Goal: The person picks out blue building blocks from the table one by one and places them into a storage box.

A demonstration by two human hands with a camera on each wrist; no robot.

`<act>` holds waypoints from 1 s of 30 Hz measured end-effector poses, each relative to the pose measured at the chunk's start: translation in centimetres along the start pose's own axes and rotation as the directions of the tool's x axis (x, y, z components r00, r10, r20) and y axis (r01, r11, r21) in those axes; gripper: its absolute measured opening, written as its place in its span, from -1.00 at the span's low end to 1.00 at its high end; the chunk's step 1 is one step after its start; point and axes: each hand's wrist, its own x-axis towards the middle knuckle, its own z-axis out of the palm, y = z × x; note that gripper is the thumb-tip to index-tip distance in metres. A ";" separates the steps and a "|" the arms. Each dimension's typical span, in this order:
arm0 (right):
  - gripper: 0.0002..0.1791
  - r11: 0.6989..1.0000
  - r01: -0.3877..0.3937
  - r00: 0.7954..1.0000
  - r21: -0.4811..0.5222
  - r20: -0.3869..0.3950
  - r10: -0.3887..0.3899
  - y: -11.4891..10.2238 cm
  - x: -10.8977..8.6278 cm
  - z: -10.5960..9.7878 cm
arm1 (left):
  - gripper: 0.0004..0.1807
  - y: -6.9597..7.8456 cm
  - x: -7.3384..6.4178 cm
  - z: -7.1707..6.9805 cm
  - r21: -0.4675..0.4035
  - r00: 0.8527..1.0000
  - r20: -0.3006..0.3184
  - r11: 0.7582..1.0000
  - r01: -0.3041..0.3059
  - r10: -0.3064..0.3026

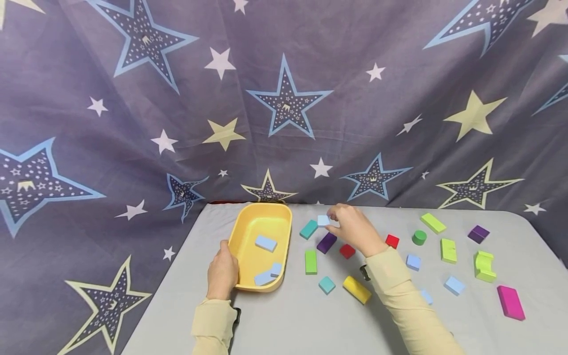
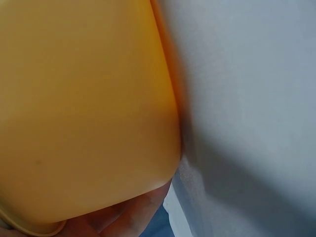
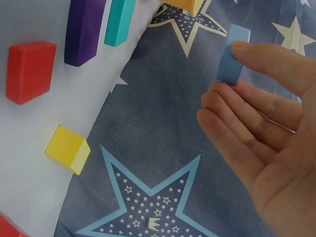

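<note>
My left hand (image 1: pixel 223 271) grips the near left side of a yellow plastic tub (image 1: pixel 287 231), and its fingers show under the tub's wall in the left wrist view. Inside the tub lie a light blue block (image 1: pixel 266 243) and, at the near end, two more light blue blocks, one overlapping the other. Between thumb and fingertips, my right hand (image 1: pixel 355 229) pinches a light blue block (image 3: pixel 233 54), held above the table to the right of the tub. Around it on the table are a teal block (image 1: pixel 308 229), a purple block (image 1: pixel 327 242) and a red block (image 1: pixel 347 251).
A green block (image 1: pixel 311 262), a teal cube (image 1: pixel 327 285) and a yellow cylinder (image 1: pixel 357 290) lie nearer the front. Several more blocks spread across the right side, with a magenta block (image 1: pixel 511 302) farthest right. A star-patterned curtain (image 1: pixel 284 162) hangs behind the table.
</note>
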 end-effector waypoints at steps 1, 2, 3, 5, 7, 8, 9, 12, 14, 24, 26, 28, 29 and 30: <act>-0.72 1.000 0.001 1.000 0.002 -0.001 -0.001 -0.1 0.0 0.1 | -0.61 0.0 0.0 0.0 0.001 1.000 0.001 1.000 0.001 -0.001; -0.72 1.000 0.001 1.000 0.005 -0.001 -0.001 -0.1 0.1 0.1 | -0.61 0.0 0.1 0.1 0.003 1.000 0.002 1.000 0.001 -0.001; -0.71 1.000 0.001 1.000 0.008 -0.001 -0.001 -0.2 0.1 0.2 | -0.61 0.0 0.1 0.1 0.002 1.000 0.002 1.000 0.001 -0.001; -0.71 1.000 0.008 1.000 0.012 -0.006 -0.008 -0.3 0.1 0.3 | -0.61 0.0 0.1 0.1 0.003 1.000 0.001 1.000 0.002 -0.002; -0.71 1.000 0.008 1.000 0.017 -0.006 -0.008 -0.5 0.1 0.5 | -0.61 0.0 0.0 0.1 0.003 1.000 0.002 1.000 0.004 -0.004; -0.71 1.000 0.008 1.000 0.016 -0.005 -0.008 -0.5 0.1 0.5 | -0.60 0.1 0.0 0.1 0.004 1.000 0.002 1.000 0.006 -0.006; -0.71 1.000 0.008 1.000 0.015 -0.005 -0.008 -0.6 0.1 0.5 | -0.60 0.1 0.0 0.0 0.004 1.000 0.003 1.000 0.007 -0.007; -0.72 1.000 0.009 1.000 0.013 0.000 -0.009 -0.9 0.2 0.6 | -0.60 0.1 0.0 0.0 0.005 1.000 0.006 1.000 0.011 -0.011; -0.72 1.000 0.010 1.000 0.014 0.000 -0.010 -1.0 0.2 0.7 | -0.59 0.2 0.0 -0.1 0.003 1.000 0.007 1.000 0.011 -0.011; -0.69 1.000 -0.003 1.000 0.015 0.024 0.003 -1.7 0.5 1.2 | -0.59 0.2 0.1 -0.1 0.000 1.000 0.011 1.000 0.004 -0.004; -0.68 1.000 -0.012 0.999 0.014 0.031 0.011 -1.9 0.5 1.3 | -0.59 0.2 0.1 -0.1 -0.001 1.000 0.011 1.000 0.004 -0.004; -0.67 1.000 -0.014 0.999 0.017 0.036 0.013 -2.1 0.6 1.4 | -0.59 0.2 0.1 -0.2 -0.001 1.000 0.013 1.000 0.006 -0.006; -0.67 1.000 -0.012 0.999 0.017 0.038 0.011 -2.2 0.6 1.5 | -0.59 0.2 0.1 -0.2 -0.001 1.000 0.014 1.000 0.007 -0.007; -0.68 1.000 -0.010 0.999 0.020 0.040 0.009 -2.3 0.7 1.6 | -0.59 0.2 0.0 -0.2 0.000 1.000 0.015 1.000 0.008 -0.008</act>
